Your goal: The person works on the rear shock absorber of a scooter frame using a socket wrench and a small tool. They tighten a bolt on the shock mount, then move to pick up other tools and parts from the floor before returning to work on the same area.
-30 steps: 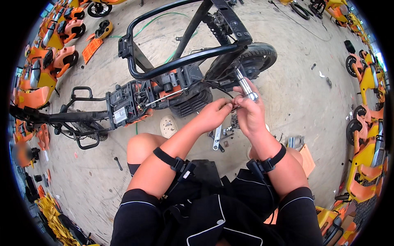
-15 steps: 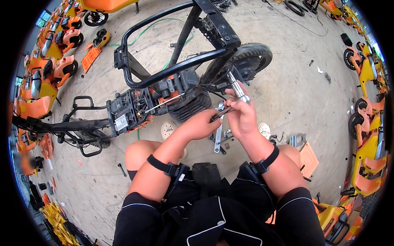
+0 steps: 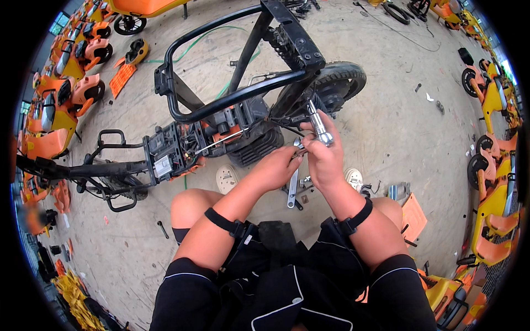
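In my right hand [image 3: 324, 157] is a silver ratchet wrench [image 3: 326, 138] with a long socket [image 3: 316, 116] pointing up toward the rear wheel. My left hand [image 3: 281, 165] is closed, its fingers pinched at the ratchet's handle, which is mostly hidden between both hands. Behind the left fingertips runs a silver combination wrench [image 3: 292, 190], its middle covered. Beyond my hands a stripped scooter frame [image 3: 193, 116] lies across the view, with its black finned motor housing [image 3: 255, 146] nearest my left hand. A thin metal rod [image 3: 221, 142] rests across the frame.
The rear wheel [image 3: 345, 83] stands past my right hand. An orange panel [image 3: 415, 216] and a clear bag [image 3: 398, 191] lie to the right, a small bolt-like tool [image 3: 163, 229] to the left. Orange and yellow scooters [image 3: 488, 212] line both sides.
My left hand has shifted slightly right and up along the ratchet handle, covering more of it. The ratchet head has tipped slightly downward in my right hand.
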Tool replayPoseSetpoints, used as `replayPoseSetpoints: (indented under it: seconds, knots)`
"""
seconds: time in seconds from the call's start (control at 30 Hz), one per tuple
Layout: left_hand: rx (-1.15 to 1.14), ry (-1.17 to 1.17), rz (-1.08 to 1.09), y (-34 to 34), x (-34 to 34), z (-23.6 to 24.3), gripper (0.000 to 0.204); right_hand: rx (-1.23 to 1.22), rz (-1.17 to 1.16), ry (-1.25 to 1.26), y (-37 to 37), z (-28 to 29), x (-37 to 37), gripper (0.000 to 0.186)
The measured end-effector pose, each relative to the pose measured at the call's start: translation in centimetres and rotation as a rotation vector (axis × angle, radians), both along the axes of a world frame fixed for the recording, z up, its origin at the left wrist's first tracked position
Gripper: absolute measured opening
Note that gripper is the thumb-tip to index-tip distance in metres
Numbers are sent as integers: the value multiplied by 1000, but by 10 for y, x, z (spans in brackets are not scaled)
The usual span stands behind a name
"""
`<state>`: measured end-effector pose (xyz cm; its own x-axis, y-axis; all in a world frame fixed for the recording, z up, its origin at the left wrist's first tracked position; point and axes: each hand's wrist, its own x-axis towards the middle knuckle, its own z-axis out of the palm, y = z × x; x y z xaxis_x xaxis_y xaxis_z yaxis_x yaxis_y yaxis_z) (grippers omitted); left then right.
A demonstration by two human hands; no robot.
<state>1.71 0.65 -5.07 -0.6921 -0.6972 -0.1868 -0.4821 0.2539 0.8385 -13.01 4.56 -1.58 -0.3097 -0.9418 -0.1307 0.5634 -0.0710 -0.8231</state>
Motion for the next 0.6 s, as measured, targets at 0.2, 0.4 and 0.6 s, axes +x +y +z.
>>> replayPoseSetpoints:
  seconds: [0.2, 0.4, 0.6]
  knots:
    - [-52, 70, 152, 3, -9, -12, 33, -15, -11, 365, -7, -8, 3, 74]
    - [-118, 35, 134, 7, -17, -16, 36, 21, 42, 453, -10, 1, -18, 71]
    - [-117, -69, 48, 8, -22, -11, 39, 16, -32, 598, -13, 0, -11, 67]
